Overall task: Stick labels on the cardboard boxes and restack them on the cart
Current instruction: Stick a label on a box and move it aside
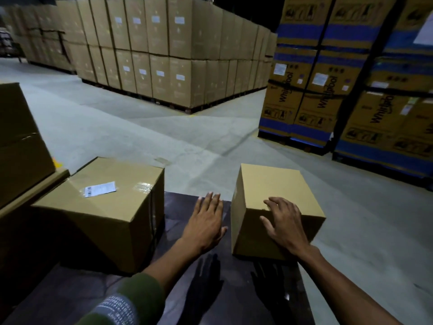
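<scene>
Your right hand (284,225) rests with spread fingers on the small cardboard box (276,184) at the cart's (173,231) far right corner. Your left hand (206,225) hovers open beside it. The labelled box (105,207) sits at the left edge.

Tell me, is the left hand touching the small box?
Apart. The head view shows a strip of dark cart deck between the left hand and the small unlabeled cardboard box; only the right hand reaches it.
</scene>
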Tool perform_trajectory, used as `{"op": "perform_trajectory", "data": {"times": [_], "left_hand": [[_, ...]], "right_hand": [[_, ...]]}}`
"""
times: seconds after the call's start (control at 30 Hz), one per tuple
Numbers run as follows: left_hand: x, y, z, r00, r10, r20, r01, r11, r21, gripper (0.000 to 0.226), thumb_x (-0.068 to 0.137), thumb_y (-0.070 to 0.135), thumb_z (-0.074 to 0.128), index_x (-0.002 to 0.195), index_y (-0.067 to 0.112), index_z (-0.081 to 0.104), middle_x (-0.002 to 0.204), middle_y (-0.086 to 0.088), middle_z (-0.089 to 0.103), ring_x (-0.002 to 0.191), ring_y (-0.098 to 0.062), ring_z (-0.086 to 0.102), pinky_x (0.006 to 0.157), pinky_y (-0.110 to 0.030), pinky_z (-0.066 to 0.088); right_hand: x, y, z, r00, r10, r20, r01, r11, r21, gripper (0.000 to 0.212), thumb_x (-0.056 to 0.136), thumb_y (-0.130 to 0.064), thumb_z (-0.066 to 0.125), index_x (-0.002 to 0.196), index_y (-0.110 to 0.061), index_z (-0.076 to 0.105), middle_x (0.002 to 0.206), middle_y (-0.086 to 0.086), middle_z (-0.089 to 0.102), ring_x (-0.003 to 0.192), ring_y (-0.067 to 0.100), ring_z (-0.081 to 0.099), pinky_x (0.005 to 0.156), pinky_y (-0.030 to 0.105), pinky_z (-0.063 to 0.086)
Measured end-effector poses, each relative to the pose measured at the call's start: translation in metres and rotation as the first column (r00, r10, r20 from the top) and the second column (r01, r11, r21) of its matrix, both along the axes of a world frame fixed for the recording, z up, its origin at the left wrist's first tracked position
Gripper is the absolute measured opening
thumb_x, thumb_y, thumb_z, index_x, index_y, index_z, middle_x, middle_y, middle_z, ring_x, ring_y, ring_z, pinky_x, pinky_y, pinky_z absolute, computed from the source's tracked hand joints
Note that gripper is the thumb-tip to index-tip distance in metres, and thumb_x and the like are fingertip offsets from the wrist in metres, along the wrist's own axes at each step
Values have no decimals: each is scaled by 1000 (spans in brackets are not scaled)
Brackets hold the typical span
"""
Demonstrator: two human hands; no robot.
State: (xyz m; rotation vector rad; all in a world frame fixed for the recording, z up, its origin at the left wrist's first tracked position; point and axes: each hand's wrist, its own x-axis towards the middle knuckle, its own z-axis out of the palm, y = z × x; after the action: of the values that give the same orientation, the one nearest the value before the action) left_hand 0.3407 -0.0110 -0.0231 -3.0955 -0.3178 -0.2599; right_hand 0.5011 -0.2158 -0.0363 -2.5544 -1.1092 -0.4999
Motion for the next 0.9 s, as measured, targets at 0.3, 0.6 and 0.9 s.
{"op": "perform_trajectory", "data": {"times": [0.3,0.6,0.9], "left_hand": [[80,-56,8,991,-128,-24,129,992,19,87,98,48,48,155,5,-2,162,-16,-10,149,-31,-15,121,-50,-1],[104,-52,-21,992,-113,-47,117,990,84,62,103,6,32,154,3,-3,162,-20,-4,150,-31,-6,122,-43,6],[127,-45,-24,994,-102,26,99,991,87,66,99,-1,36,154,3,0,162,-20,0,150,-30,-3,122,-39,2]], "right_hand": [[55,-74,-6,974,-217,-65,204,965,-165,75,87,-51,63,150,-26,32,158,2,28,146,29,20,111,63,22],[89,-93,-28,975,-143,-169,126,986,-108,58,96,-31,59,149,-26,37,159,1,30,148,34,19,110,50,37],[112,-83,-32,982,-119,-144,111,992,-65,58,93,-28,62,148,-25,42,156,2,37,144,35,25,110,45,36]]}}
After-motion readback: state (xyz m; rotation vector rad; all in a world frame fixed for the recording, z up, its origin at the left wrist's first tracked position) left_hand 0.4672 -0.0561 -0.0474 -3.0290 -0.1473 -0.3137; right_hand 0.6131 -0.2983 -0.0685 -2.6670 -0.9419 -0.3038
